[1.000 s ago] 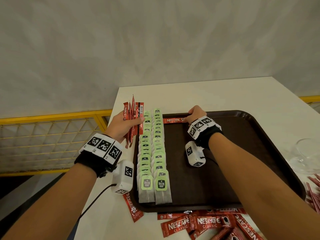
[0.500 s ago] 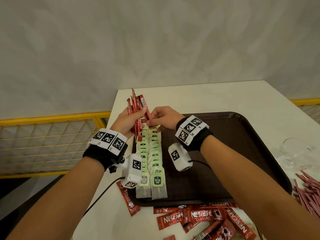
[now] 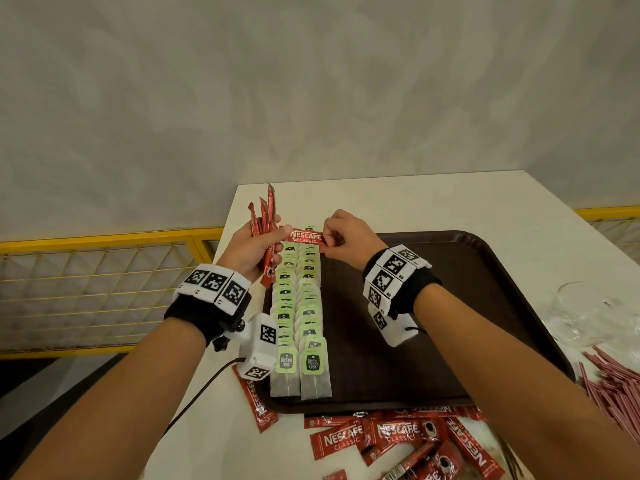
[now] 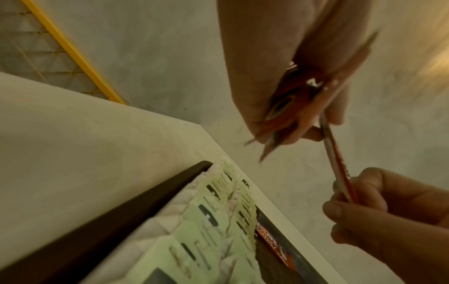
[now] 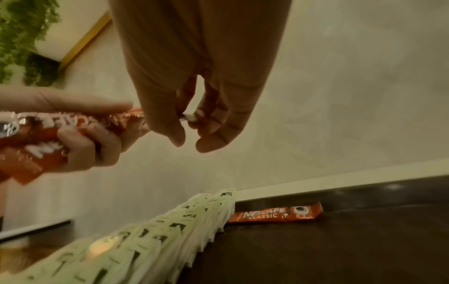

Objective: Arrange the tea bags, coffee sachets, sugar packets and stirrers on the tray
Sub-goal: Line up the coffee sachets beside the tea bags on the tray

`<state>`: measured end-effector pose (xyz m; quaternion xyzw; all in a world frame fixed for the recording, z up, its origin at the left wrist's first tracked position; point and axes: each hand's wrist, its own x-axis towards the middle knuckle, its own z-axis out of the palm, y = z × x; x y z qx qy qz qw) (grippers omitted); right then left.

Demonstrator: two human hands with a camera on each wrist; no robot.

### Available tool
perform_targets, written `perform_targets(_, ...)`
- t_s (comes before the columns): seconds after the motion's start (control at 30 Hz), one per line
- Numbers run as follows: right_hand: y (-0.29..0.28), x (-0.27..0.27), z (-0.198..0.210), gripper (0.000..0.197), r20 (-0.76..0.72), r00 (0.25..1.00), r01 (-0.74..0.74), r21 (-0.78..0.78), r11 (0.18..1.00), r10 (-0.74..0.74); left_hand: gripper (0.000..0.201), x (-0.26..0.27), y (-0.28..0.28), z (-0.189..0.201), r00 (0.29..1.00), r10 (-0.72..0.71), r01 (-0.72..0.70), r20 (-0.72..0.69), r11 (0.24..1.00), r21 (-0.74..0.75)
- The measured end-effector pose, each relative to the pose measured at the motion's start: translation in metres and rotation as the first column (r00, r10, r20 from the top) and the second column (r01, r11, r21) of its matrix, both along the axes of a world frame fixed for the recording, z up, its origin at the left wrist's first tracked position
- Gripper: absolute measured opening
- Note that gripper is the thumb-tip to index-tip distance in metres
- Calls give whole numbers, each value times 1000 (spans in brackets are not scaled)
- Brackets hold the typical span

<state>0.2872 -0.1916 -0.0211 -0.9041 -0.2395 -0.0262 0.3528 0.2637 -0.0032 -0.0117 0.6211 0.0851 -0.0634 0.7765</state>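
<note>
A: Now, what does each hand hold?

B: Left hand [image 3: 250, 249]: fingers curled round a bunch of coffee sachets [image 3: 265, 230], upright beside the tray's far left corner. Right hand [image 3: 346, 239]: fingertips pinching one end of a single coffee sachet [image 3: 306, 236], held level above the far end of the tea bags; the left thumb touches its other end.

A: How will that sachet handle?

B: Light, thin, glossy foil, by my judgement; it bends and may slide between fingers. A pinch on the flat sealed end, as shown, looks the surest hold.

A: And the tray?

B: Brown tray [image 3: 485, 244] on the white table [image 3: 433, 199]. Contents: two overlapped rows of tea bags [image 3: 299, 306] along its left side, green tags up; one placed sachet [image 5: 275, 212] lying flat at the far rim, just beside the rows. The remaining floor holds nothing.

A: Outside it?

B: Loose sachets [image 3: 391, 438] on the table at the near edge; red stirrers [image 3: 613, 382] and a glass [image 3: 585, 313] to the right. Sugar packets: none identifiable.
</note>
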Motion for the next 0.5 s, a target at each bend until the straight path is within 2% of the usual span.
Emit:
perform_targets(0.03,-2,0,0,39,-28,999,16,45,999,-15,20,0,-1,-1,1000,15,-15,6,999,42)
perform_targets(0.1,-5,-1,3,31,-187,982,53,225,973,-10,22,1,-3,-1,998,63,-65,18,994,84)
perform_targets(0.2,-10,-2,6,19,-436,895,173,534,828,94,22,2,-3,-3,991,130,-133,34,984,117)
perform_targets(0.27,-12,-2,6,15,-507,854,274,630,727,117,22,4,-4,-3,990,116,-133,85,961,244)
perform_targets(0.37,-20,3,5,17,-588,807,404,616,676,54,23,5,-8,-1,986,40,-107,164,900,424)
perform_targets(0.47,-39,11,-3,14,-680,730,569,545,616,-72,17,9,-3,-2,991,47,-95,124,905,415)
perform_targets(0.5,-46,13,-7,9,-705,697,611,489,623,-131,16,10,1,-3,994,62,-92,90,919,384)
